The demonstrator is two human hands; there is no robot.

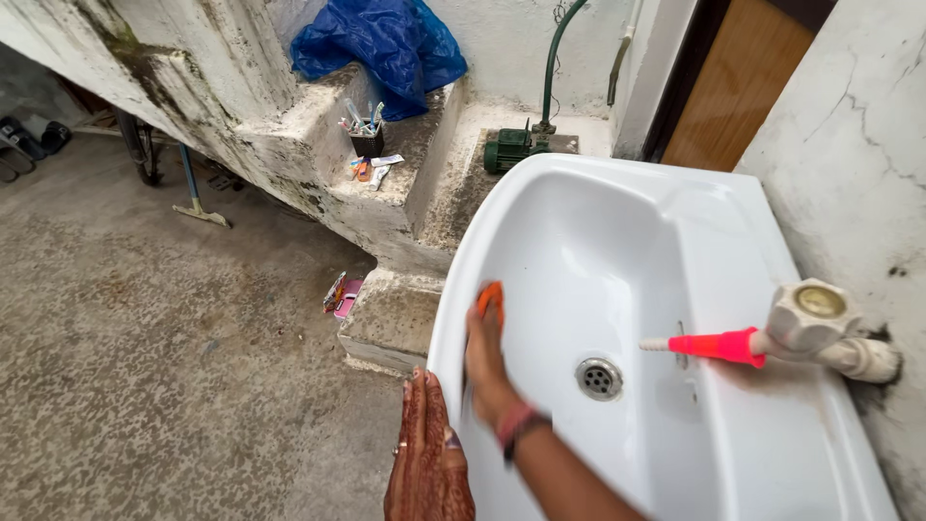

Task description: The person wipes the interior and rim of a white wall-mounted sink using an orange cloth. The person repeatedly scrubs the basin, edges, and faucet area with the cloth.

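Observation:
A white ceramic washbasin point(617, 169) is fixed to the wall on the right. Its drain point(599, 377) lies at the bottom of the bowl. My right hand point(485, 362), with a band on the wrist, reaches into the bowl and presses an orange scrubber point(491, 294) against the inner left wall. My left hand point(427, 463), covered in dark henna with a ring, lies flat on the basin's front left rim and holds nothing. A white tap point(810, 323) with a pink nozzle point(719, 344) sticks out over the bowl from the right.
Left of the basin are stained concrete steps with a holder of toothbrushes point(367, 135), a blue plastic bag point(381, 43) and a green pump point(509, 150). Wrappers point(340, 292) lie on the rough floor. A wooden door point(738, 82) stands behind.

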